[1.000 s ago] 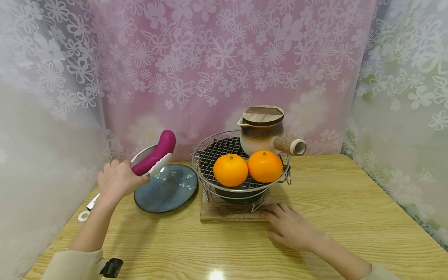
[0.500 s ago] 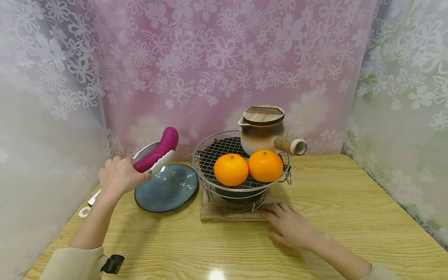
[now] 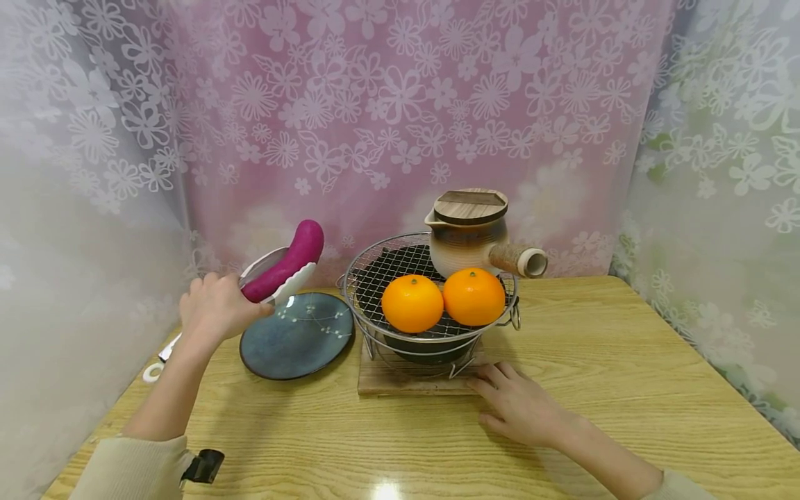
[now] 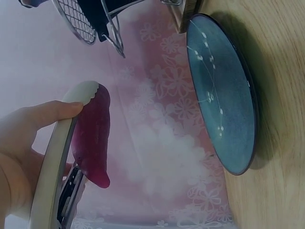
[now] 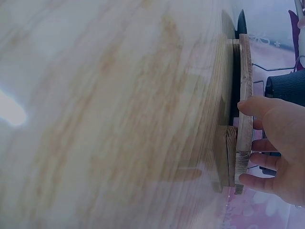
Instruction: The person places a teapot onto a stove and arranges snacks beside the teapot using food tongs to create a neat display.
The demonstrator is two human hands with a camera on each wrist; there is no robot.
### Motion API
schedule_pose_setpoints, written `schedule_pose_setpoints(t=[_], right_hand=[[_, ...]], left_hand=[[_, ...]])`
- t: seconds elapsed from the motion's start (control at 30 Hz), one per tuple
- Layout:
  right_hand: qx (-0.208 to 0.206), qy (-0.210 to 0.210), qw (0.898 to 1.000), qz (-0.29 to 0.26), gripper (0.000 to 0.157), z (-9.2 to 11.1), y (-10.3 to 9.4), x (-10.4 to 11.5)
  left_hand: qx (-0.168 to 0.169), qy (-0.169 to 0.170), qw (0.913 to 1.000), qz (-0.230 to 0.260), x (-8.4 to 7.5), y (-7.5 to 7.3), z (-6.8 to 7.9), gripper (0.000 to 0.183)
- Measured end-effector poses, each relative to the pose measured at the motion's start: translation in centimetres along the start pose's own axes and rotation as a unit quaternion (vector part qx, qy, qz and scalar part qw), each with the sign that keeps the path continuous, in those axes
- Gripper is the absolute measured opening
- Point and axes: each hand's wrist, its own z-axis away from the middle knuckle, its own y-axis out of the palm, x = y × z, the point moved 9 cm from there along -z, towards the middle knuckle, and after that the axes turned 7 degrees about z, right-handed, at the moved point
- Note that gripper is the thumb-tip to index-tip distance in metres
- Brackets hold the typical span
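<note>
My left hand [image 3: 215, 312] grips a pair of kitchen tongs [image 3: 294, 283] with white scalloped tips. Pinched between those tips is a curved purple sweet potato [image 3: 287, 262], tapering at one end in the left wrist view. It hangs in the air beyond a blue-grey plate [image 3: 294, 347] that has white blossom sprigs. My right hand [image 3: 521, 403] holds the front right corner of a wooden board [image 3: 412, 385]; in the right wrist view the thumb [image 5: 252, 106] lies against the board's edge. On this board stands a dark round stove [image 3: 428, 347] under a wire grill rack [image 3: 375, 267].
Two oranges [image 3: 412, 304] sit side by side on the rack's front. Behind them is a clay teapot [image 3: 465, 243] with a wooden lid and a rope-wrapped handle jutting right. Floral curtains [image 3: 406, 125] enclose the back and sides of the wooden table [image 3: 625, 361].
My left hand has shifted slightly up and to the right, carrying the tongs and the sweet potato along. The right hand has stayed on the board.
</note>
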Motion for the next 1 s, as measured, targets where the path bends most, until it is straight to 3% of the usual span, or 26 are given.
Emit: schedule_pose_setpoints(t=[1.0], right_hand=[[0.014,0.006,1.000,-0.006,0.046,-0.1,0.2,-0.1]], left_hand=[[-0.009,0.022,0.9996,-0.014,-2.5,-1.8,-0.6,0.053]])
